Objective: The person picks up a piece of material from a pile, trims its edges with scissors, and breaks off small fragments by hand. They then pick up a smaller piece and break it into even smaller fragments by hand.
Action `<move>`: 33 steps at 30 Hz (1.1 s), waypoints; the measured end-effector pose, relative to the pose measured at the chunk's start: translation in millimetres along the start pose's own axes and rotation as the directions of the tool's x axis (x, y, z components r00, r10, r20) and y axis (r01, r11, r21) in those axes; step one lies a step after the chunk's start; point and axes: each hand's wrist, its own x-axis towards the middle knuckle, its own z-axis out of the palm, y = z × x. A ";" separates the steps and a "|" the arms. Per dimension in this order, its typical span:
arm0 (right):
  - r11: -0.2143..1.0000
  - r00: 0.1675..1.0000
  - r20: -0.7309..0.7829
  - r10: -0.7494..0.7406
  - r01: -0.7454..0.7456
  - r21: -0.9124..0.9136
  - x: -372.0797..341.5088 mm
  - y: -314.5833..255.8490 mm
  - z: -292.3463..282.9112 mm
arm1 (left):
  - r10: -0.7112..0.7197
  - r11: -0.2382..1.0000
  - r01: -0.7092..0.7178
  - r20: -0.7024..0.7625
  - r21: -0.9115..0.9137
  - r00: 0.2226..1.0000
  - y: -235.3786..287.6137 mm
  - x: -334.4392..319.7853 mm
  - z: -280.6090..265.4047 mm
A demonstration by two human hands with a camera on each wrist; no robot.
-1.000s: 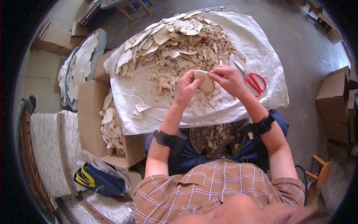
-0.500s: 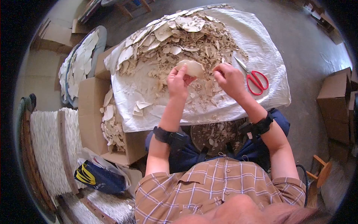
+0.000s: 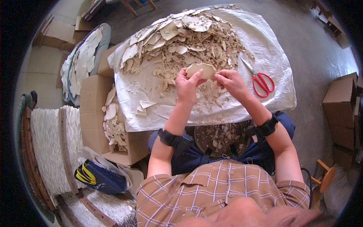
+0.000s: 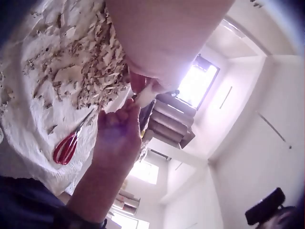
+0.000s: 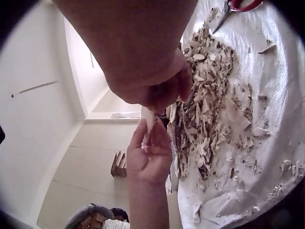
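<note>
My left hand [image 3: 186,87] holds a thin, flat, cream-coloured piece [image 3: 201,69] with a rounded, uneven outline, its thumb lying across the face. At the piece's right edge, my right hand [image 3: 231,81] pinches with thumb and forefinger. Both hands are above the white sheet [image 3: 264,41], in front of a heap of pale flakes and broken bits [image 3: 211,45]. From the left wrist, the piece [image 4: 145,97] shows edge-on between the two hands. Scissors with red handles [image 3: 263,84] lie on the sheet to the right of my right hand, untouched.
Several flat pieces [image 3: 145,106] lie on the sheet's left part. Left of it stands a cardboard box [image 3: 92,117] holding pale pieces, with a dark blue bag [image 3: 101,178] nearby. Between the knees is a round container [image 3: 202,138] with scraps. Cardboard boxes [image 3: 340,102] stand far right.
The right hand came away from the piece half a second ago and is back at its edge. The left hand has turned the piece so its broad face shows from above.
</note>
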 end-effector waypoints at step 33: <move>0.994 0.988 -0.141 0.056 -0.042 0.103 -0.9 -9.5 -5.3 | 0.024 1.000 -0.024 0.200 0.001 0.980 -1.0 -5.7 11.2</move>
